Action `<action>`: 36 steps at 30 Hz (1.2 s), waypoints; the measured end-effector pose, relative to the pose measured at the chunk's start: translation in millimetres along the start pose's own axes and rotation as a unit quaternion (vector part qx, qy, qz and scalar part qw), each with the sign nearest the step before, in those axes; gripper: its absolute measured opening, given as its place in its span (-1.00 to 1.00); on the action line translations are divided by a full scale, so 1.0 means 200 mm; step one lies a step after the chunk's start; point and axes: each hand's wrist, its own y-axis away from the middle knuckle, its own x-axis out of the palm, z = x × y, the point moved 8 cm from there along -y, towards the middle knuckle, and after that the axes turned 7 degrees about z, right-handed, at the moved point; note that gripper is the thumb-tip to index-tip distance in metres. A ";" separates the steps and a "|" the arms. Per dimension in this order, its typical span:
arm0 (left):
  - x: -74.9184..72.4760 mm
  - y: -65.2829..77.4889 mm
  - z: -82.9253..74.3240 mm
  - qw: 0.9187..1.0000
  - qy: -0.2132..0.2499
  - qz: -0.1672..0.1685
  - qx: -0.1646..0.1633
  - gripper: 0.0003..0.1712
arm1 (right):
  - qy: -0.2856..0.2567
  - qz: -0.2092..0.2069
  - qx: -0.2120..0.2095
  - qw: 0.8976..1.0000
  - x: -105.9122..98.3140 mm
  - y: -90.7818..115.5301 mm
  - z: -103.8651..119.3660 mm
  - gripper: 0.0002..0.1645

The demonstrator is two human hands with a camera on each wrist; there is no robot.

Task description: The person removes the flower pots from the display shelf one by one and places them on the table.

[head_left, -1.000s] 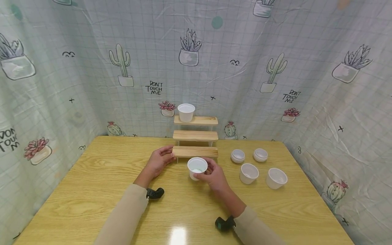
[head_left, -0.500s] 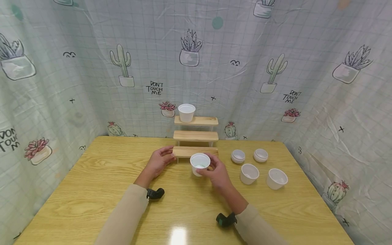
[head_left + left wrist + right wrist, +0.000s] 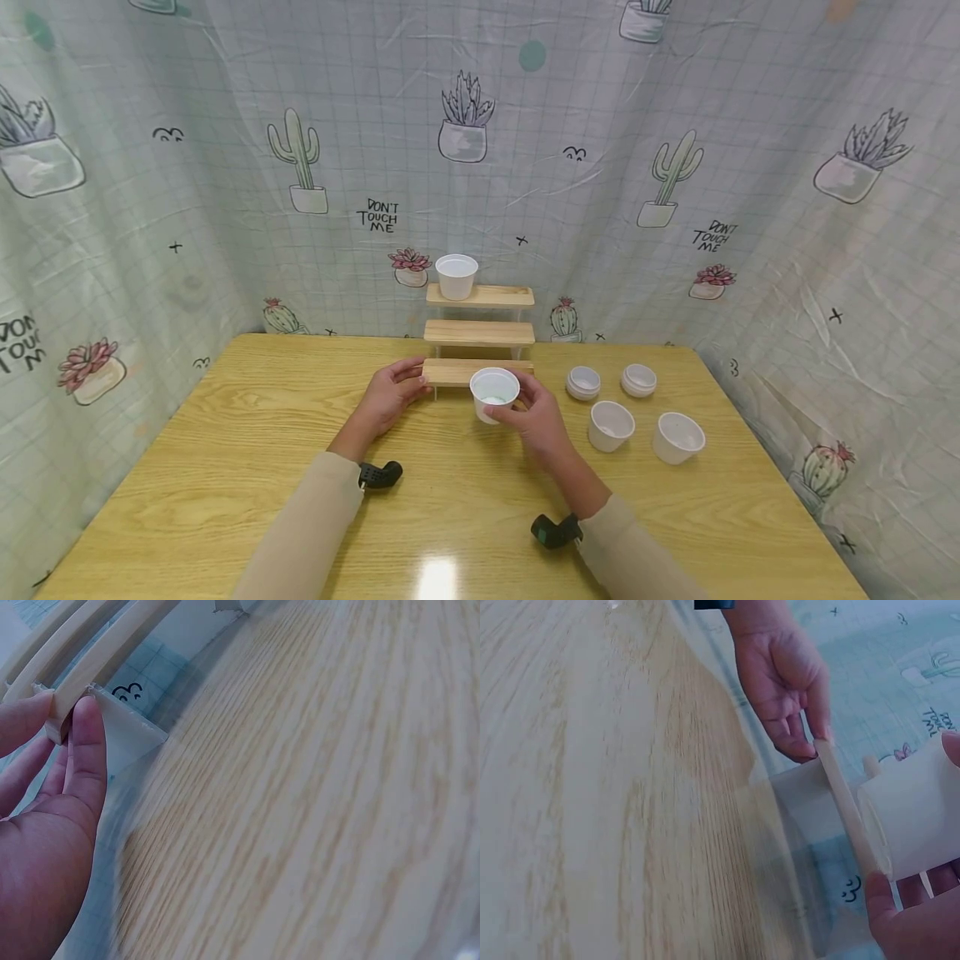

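Observation:
My right hand [image 3: 542, 423] grips a white plastic cup [image 3: 495, 390] round its side, upright with its mouth up. In the head view the cup overlaps the lowest board of a three-step wooden display shelf [image 3: 448, 372]; the right wrist view has the cup's base [image 3: 877, 832] right at that board. At the board's left end, my left hand [image 3: 392, 396] pinches the wood between thumb and fingers, plain in the left wrist view, where clear supports [image 3: 124, 731] show under the shelf. Another white cup [image 3: 457, 277] stands on the left of the top step.
To the right of the shelf, two small white round tubs [image 3: 582, 382] sit behind two larger white cups [image 3: 611, 426] on the wooden table [image 3: 247, 467]. A printed curtain [image 3: 360, 283] hangs behind the table and at both sides.
My right hand has carried the cup up and rightward in the head view, in front of the lowest step. The left hand keeps its place on the shelf.

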 end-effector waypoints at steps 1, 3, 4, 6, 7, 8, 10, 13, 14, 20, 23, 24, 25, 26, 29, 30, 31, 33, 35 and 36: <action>0.00 0.00 0.00 1.000 0.001 -0.002 0.000 -0.35 | 0.001 -0.001 0.001 1.000 0.00 0.00 0.00 -0.17; 0.00 0.00 0.00 1.000 0.002 -0.003 0.003 -0.36 | -0.001 -0.001 0.000 1.000 0.00 0.00 0.01 -0.17; 0.00 0.01 0.00 1.000 0.002 -0.003 0.004 -0.36 | -0.001 -0.002 0.000 1.000 0.00 0.00 0.01 -0.17; 0.00 0.01 0.00 1.000 0.005 -0.002 0.009 -0.35 | -0.003 -0.005 0.001 1.000 -0.01 0.00 0.02 -0.16; 0.00 0.01 0.00 1.000 0.004 0.000 0.010 -0.35 | -0.002 -0.006 0.001 1.000 -0.01 0.00 0.03 -0.16; 0.00 0.01 -0.01 1.000 0.004 0.001 0.012 -0.34 | -0.004 -0.006 0.000 1.000 -0.01 0.00 0.03 -0.16; 0.00 0.01 -0.01 1.000 0.004 -0.001 0.010 -0.34 | -0.002 -0.007 -0.003 1.000 -0.02 -0.01 0.04 -0.16; 0.01 0.02 -0.01 1.000 -0.001 -0.004 0.002 -0.35 | 0.000 -0.007 -0.006 1.000 -0.02 -0.01 0.04 -0.16; 0.01 0.02 0.00 1.000 -0.002 -0.005 0.001 -0.36 | -0.002 -0.007 -0.006 1.000 -0.02 -0.02 0.04 -0.16; 0.01 0.02 -0.01 1.000 -0.006 -0.005 0.001 -0.37 | -0.009 -0.009 -0.002 1.000 -0.03 -0.02 0.05 -0.17; 0.01 0.02 -0.01 1.000 -0.003 -0.005 0.001 -0.37 | -0.004 -0.014 0.002 1.000 -0.03 -0.03 0.05 -0.16; 0.01 0.02 -0.01 1.000 -0.002 -0.006 0.001 -0.37 | -0.002 -0.016 0.002 1.000 -0.03 -0.03 0.05 -0.16; 0.01 0.02 -0.01 1.000 -0.002 -0.006 0.000 -0.37 | 0.001 -0.016 0.002 1.000 -0.04 -0.03 0.05 -0.15; 0.01 0.02 -0.01 1.000 -0.001 -0.006 0.000 -0.37 | 0.004 -0.018 0.002 1.000 -0.04 -0.03 0.05 -0.15; 0.01 0.02 -0.01 1.000 -0.002 -0.005 0.001 -0.36 | 0.002 -0.018 0.001 1.000 -0.05 -0.04 0.05 -0.14; 0.01 0.02 -0.01 1.000 -0.002 -0.004 0.001 -0.36 | 0.001 -0.017 -0.001 1.000 -0.05 -0.05 0.06 -0.14; 0.01 0.02 -0.01 1.000 -0.002 -0.003 0.002 -0.36 | 0.000 -0.017 -0.002 1.000 -0.05 -0.05 0.06 -0.14; 0.01 0.02 -0.01 1.000 -0.003 -0.002 0.002 -0.36 | -0.007 -0.015 -0.002 1.000 -0.06 -0.05 0.06 -0.14; 0.00 0.02 0.00 1.000 -0.004 -0.001 0.002 -0.36 | -0.004 -0.013 -0.005 1.000 -0.06 -0.06 0.06 -0.14; 0.00 0.01 0.00 1.000 -0.005 -0.001 0.002 -0.36 | -0.006 -0.011 -0.008 1.000 -0.06 -0.06 0.07 -0.14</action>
